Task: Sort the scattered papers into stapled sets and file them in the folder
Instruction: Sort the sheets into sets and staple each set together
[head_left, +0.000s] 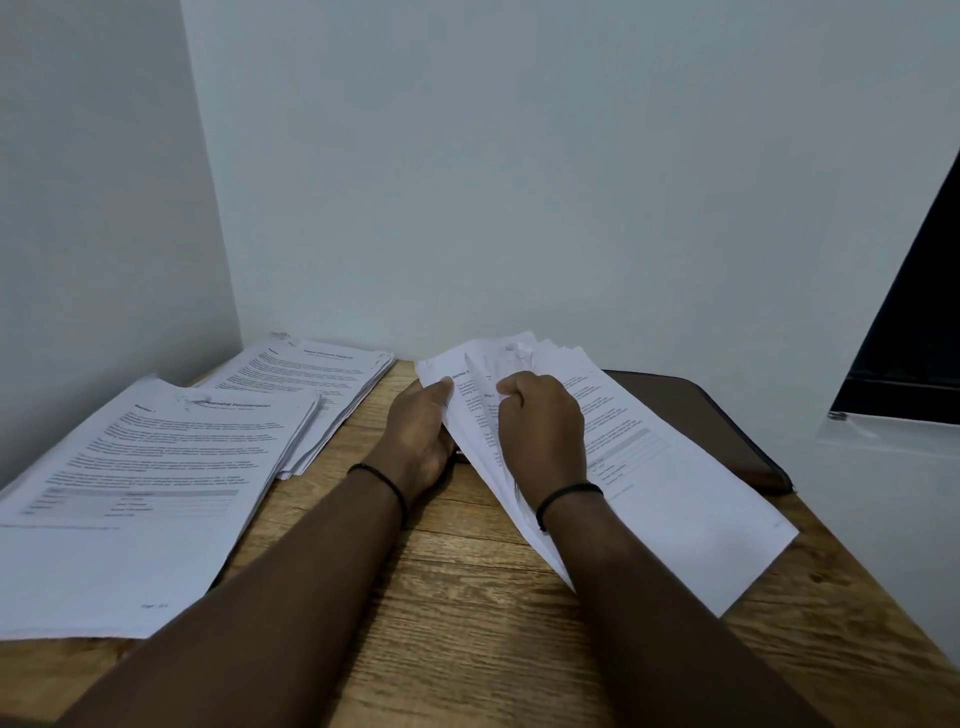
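Observation:
A loose stack of printed papers (675, 478) lies on the right half of the wooden table (457, 597), fanned at its far end. My left hand (418, 436) grips the stack's left edge, thumb on top near the far corner. My right hand (543, 431) lies on top of the stack with fingers curled, pinching sheets near the upper middle. A dark brown folder (727, 421) lies flat under and behind the stack at the right. Two other sets of papers sit at the left: a near one (135, 499) and a far one (322, 384).
White walls close off the table at the back and left. A dark panel with a white frame (904, 332) leans at the far right beside the table edge. Bare wood shows between the left sets and the stack I hold.

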